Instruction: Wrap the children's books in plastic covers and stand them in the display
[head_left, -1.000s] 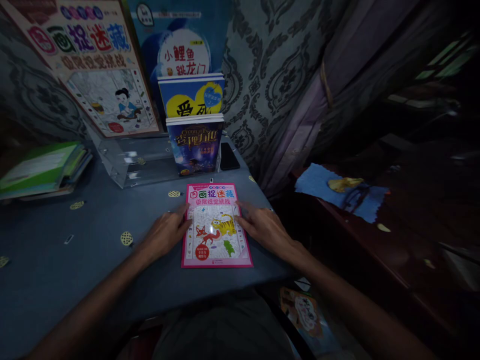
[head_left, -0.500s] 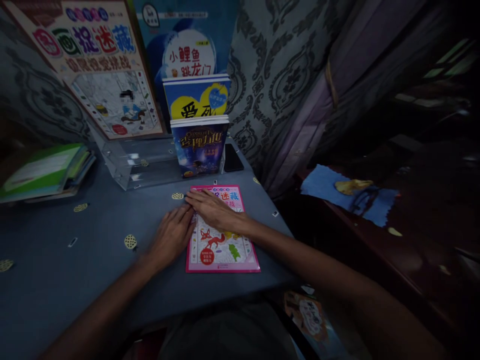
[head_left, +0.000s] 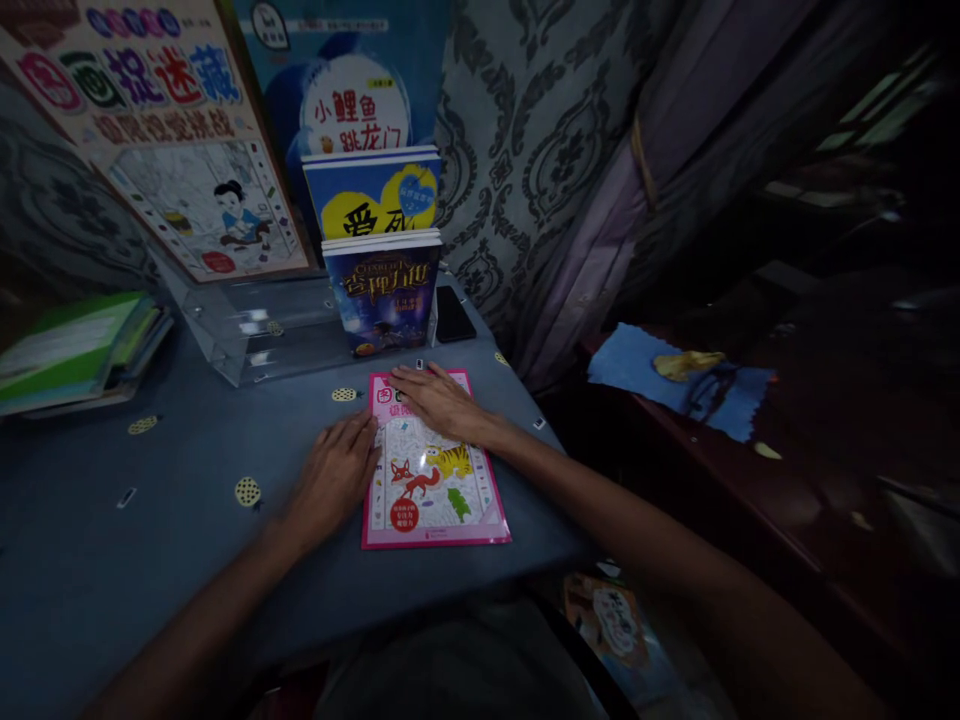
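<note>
A thin pink picture book [head_left: 431,490] lies flat on the table before me, its cover showing a red fox, a yellow tiger and a green leaf. My right hand [head_left: 435,398] rests across the upper part of that cover, fingers stretched out to the left and hiding some of the title. Beside the book's left edge lies my left hand [head_left: 341,460], flat with the fingers extended and their tips at the border. Neither hand grips anything.
A clear acrylic stand [head_left: 247,350] at the back holds several upright books, a purple-blue one [head_left: 386,295] in front. A black phone [head_left: 454,314] lies beside it. Stacked books [head_left: 82,350] sit at left. A blue cloth [head_left: 637,365] rests on a dark red surface at right.
My right hand has slid right over the cover, uncovering the title's left part and the tiger. My left hand stays by the left edge. The whole view has shifted slightly.
</note>
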